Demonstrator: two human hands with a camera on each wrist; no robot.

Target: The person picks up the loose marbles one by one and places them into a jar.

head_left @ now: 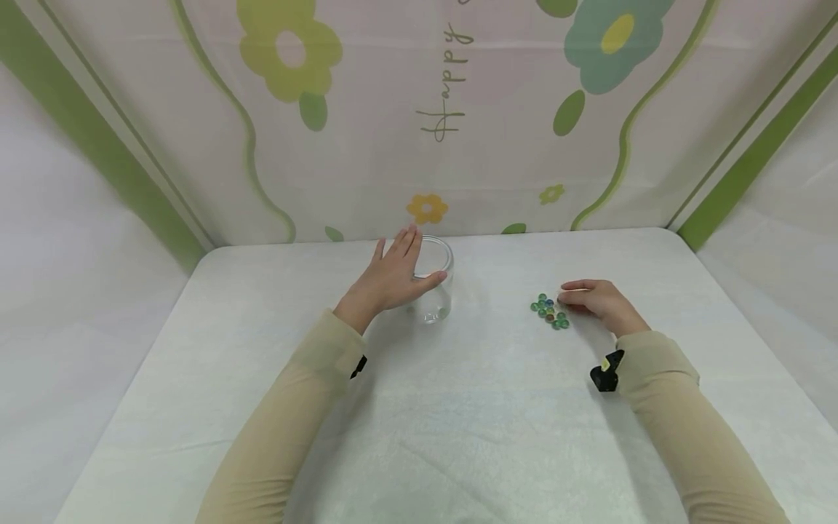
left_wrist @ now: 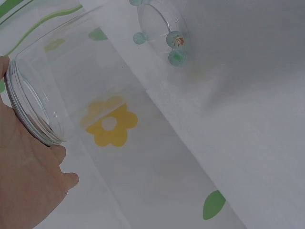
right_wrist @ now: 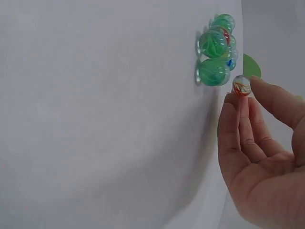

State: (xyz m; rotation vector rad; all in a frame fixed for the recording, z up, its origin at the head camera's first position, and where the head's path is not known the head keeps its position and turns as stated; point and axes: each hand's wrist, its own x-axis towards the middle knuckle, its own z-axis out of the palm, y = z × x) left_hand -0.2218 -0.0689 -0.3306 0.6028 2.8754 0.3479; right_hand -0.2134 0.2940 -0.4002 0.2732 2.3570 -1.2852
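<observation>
A clear glass jar (head_left: 440, 291) stands upright near the back edge of the table. My left hand (head_left: 393, 276) holds it at the rim, thumb across the front and fingers along the left and back. Through the glass in the left wrist view, several marbles (left_wrist: 177, 57) show at the jar's bottom. My right hand (head_left: 599, 302) pinches a clear marble with an orange-red swirl (right_wrist: 241, 86) between thumb and fingertips. Right beside it, a cluster of marbles (head_left: 542, 306) lies on the table, mostly green, with a blue one and a brownish one among them.
White cloth covers the table (head_left: 419, 437). Behind its back edge hangs a curtain (head_left: 393, 160) printed with flowers and green vines. White side panels (head_left: 78, 255) with green stripes flank the table.
</observation>
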